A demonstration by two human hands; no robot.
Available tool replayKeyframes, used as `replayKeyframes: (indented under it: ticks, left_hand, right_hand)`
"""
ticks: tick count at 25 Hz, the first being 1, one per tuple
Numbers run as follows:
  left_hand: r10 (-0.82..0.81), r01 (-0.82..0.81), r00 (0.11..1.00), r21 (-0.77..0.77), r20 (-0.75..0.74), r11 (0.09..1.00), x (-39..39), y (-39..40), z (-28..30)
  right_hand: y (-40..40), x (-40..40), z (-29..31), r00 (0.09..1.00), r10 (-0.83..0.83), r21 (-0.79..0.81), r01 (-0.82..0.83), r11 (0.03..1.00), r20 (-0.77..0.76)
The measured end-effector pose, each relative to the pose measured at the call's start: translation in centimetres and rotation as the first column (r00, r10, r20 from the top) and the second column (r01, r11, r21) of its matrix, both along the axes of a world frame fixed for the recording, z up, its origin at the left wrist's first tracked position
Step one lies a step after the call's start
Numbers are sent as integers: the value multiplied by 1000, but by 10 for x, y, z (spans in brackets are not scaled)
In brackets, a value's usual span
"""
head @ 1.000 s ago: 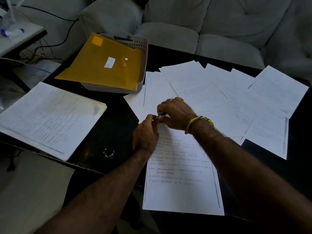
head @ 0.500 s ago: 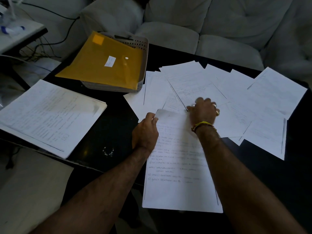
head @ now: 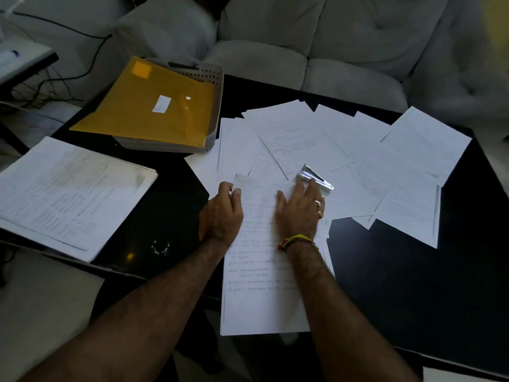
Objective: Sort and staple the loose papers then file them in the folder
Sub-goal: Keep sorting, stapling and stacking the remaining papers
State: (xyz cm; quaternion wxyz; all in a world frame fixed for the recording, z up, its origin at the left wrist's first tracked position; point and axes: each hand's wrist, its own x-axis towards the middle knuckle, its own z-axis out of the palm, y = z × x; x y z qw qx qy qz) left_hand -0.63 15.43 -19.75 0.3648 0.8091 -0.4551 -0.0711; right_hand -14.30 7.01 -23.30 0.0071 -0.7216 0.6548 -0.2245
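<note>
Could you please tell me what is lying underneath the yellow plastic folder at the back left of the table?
The yellow plastic folder lies on a grey perforated plastic tray, overhanging its left side. A dark flat object shows at the tray's far rim. Whatever else the tray holds is covered by the folder.

Black table fills centre frame. Perforated grey tray at 11 o'clock on it. Grey sofa across 12 to 2 o'clock. Black cables on the floor at 10 o'clock, beside a side table.
</note>
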Motion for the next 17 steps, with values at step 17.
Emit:
replayKeyframes:
  ticks: [17]
  left_hand:
    - [-169,180,965,34,-201,983,-3,34,-1]
  right_hand:
    - [22,-1,30,928,190,-175,-139,975,320]
